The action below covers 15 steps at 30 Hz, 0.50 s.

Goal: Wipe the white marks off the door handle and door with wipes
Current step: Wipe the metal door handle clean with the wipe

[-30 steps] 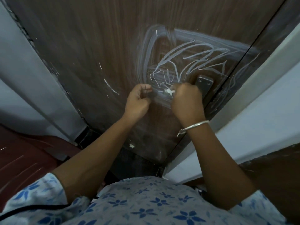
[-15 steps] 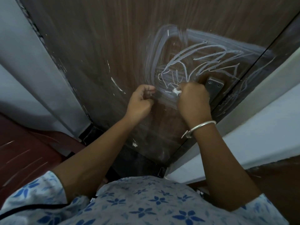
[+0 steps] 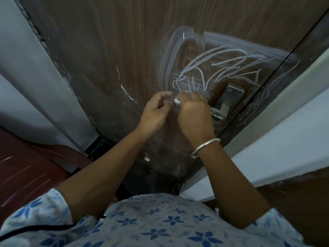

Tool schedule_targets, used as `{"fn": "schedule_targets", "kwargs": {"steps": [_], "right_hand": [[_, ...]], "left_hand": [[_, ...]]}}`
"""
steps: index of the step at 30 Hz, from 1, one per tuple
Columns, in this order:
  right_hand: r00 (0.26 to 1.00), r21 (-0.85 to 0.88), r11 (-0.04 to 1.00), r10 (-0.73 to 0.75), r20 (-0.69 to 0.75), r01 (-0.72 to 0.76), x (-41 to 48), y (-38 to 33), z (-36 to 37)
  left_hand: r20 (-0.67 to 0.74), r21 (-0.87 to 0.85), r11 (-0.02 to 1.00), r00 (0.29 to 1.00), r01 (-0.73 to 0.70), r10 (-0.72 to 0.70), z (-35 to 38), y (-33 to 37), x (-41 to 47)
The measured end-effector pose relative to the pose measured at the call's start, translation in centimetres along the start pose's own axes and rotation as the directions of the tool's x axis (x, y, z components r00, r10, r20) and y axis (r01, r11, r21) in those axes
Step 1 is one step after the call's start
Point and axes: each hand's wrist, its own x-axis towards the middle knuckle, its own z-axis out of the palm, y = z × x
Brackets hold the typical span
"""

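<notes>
Dark brown wood-grain door [image 3: 110, 50] streaked with white scribbled marks [image 3: 204, 68], silver metal handle plate [image 3: 229, 98] at right. Small white crumpled wipe [image 3: 177, 102] pinched between left hand [image 3: 156, 113] fingers [image 3: 167, 102] and right hand [image 3: 194, 116], both closed on it. Maroon chair [image 3: 23, 173] lower left.

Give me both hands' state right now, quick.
Left hand: fingers curled, fingertips pinching the small white wipe scrap.
Right hand: closed in a fist on the same scrap, in front of the door.
</notes>
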Motion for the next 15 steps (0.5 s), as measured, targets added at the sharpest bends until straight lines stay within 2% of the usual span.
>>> {"fn": "schedule_targets", "kwargs": {"steps": [5, 9, 11, 15], "right_hand": [[0.994, 0.328, 0.944, 0.072, -0.086, -0.040, -1.4, -0.8, 1.1], [0.989, 0.389, 0.920, 0.102, -0.111, -0.051, -2.5, -0.7, 1.5], [0.983, 0.419, 0.900, 0.167, -0.077, -0.120, -3.2, -0.6, 1.7], [0.987, 0.392, 0.907, 0.161, 0.015, -0.154, -4.5, -0.1, 2.6]], "left_hand": [[0.051, -0.057, 0.998, 0.998, 0.026, -0.023, 0.5, 0.6, -0.4], [-0.008, -0.033, 0.999, 0.999, 0.034, -0.035, 0.4, 1.2, 0.3], [-0.063, 0.019, 1.000, 0.998, 0.009, -0.007, 0.5, 1.4, 1.0], [-0.072, 0.184, 0.981, 0.995, -0.057, 0.071, 0.8, 1.4, 2.4]]}}
